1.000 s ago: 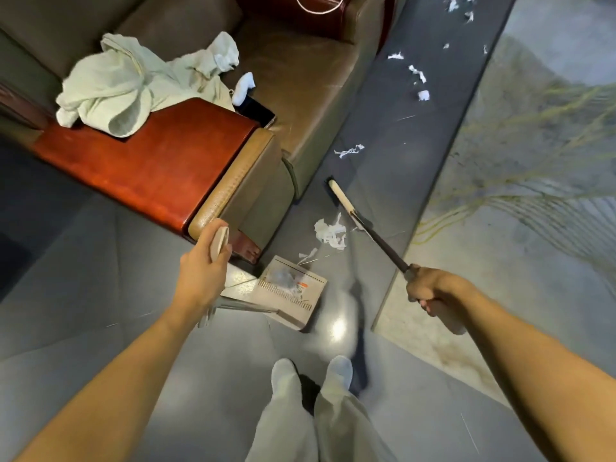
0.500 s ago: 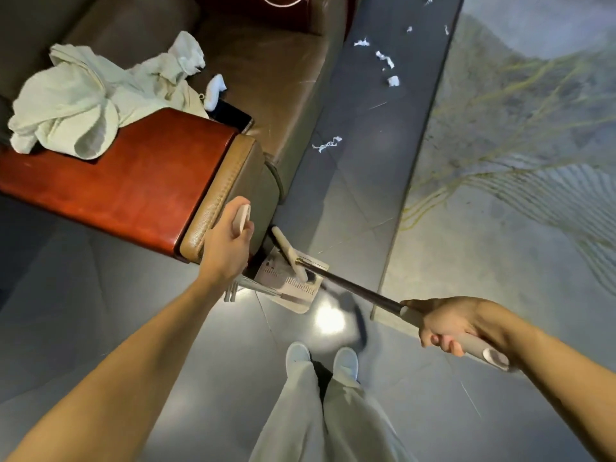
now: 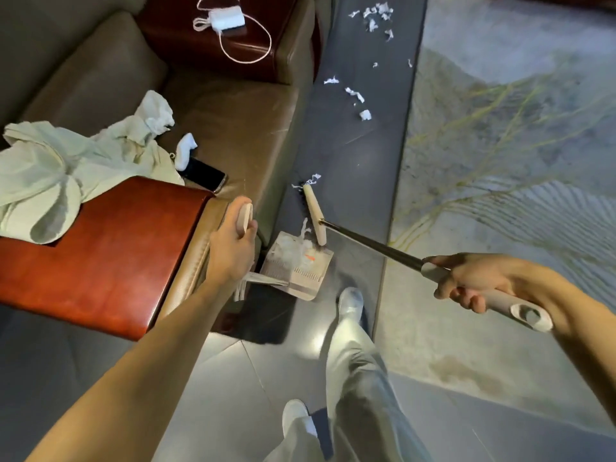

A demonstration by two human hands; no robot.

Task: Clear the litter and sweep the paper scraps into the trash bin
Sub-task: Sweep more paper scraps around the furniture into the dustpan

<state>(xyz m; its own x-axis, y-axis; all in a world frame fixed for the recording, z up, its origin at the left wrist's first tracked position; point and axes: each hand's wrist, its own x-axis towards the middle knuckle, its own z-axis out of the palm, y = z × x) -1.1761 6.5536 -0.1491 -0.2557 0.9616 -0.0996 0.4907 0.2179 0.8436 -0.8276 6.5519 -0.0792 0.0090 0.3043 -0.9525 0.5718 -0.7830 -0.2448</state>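
Since half a second ago the broom head (image 3: 313, 215) has swung out of the dustpan (image 3: 296, 266) to a paper strip (image 3: 312, 179) at its 12 o'clock. The right hand (image 3: 466, 281) is wrapped round the broom grip (image 3: 513, 306); the left hand (image 3: 233, 245) clamps the dustpan handle (image 3: 244, 217), keeping the pan's mouth toward the sweep. More paper scraps (image 3: 356, 95) lie unswept at 1 o'clock
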